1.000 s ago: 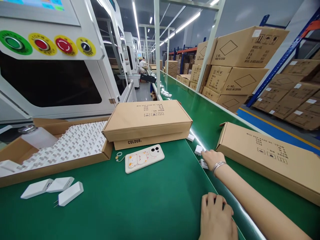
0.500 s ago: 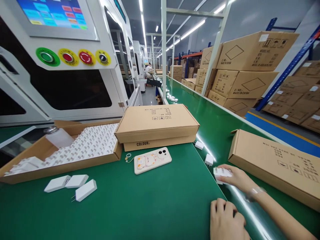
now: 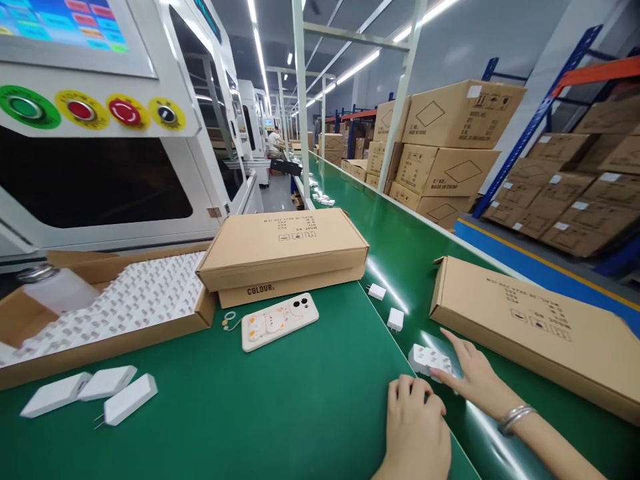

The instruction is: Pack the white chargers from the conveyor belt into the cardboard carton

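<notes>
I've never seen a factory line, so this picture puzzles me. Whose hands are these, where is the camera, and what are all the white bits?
The camera sits on a person's head, looking forward and down, so both bare hands are the wearer's own. The left hand rests on the edge of the green worktable, holding nothing. The right hand lies with stretched fingers on a cluster of white plastic plug adapters at the edge of the green conveyor belt. Two single white adapters lie farther along the belt, near a long flat brown cardboard box. On the table are an open cardboard tray packed with white adapters, two stacked closed cardboard boxes, a phone in a white cartoon case and three loose white chargers.
</notes>
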`<state>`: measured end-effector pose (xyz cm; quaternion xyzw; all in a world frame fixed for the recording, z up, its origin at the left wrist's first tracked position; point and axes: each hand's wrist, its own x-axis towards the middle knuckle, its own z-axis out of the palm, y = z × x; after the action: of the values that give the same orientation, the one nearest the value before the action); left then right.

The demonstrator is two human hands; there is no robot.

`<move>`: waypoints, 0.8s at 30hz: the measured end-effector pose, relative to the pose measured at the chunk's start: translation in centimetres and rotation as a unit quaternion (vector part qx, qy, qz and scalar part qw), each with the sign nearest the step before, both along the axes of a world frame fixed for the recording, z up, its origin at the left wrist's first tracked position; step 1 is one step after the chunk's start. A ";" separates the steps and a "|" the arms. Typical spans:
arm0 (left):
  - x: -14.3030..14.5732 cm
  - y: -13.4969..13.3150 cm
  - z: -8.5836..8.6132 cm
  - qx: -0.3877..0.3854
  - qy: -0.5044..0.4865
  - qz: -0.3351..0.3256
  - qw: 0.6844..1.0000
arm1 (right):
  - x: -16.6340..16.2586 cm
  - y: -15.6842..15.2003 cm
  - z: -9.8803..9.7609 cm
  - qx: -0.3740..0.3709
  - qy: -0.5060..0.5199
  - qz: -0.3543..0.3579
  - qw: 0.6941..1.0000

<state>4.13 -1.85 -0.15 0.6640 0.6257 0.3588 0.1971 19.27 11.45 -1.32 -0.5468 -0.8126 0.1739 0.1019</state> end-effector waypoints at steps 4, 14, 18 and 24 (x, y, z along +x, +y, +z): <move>0.0 0.1 0.2 0.002 0.020 0.004 1.000 | -3.3 -2.4 1.7 0.048 -0.055 0.030 0.997; -0.1 0.0 0.9 0.008 0.042 -0.004 0.999 | -2.1 -3.1 4.0 -0.077 0.072 -0.006 0.994; -0.1 0.0 1.2 0.011 0.049 -0.014 0.999 | 1.3 -6.7 6.7 -0.251 0.337 -0.080 0.904; -0.2 0.1 1.6 0.005 0.052 -0.028 0.998 | 4.4 -13.2 7.9 -0.445 0.667 -0.093 0.590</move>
<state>3.94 -1.76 1.42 0.7002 0.6141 0.3217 0.1709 23.66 -1.78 6.61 -0.3279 -0.2831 0.8194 0.3754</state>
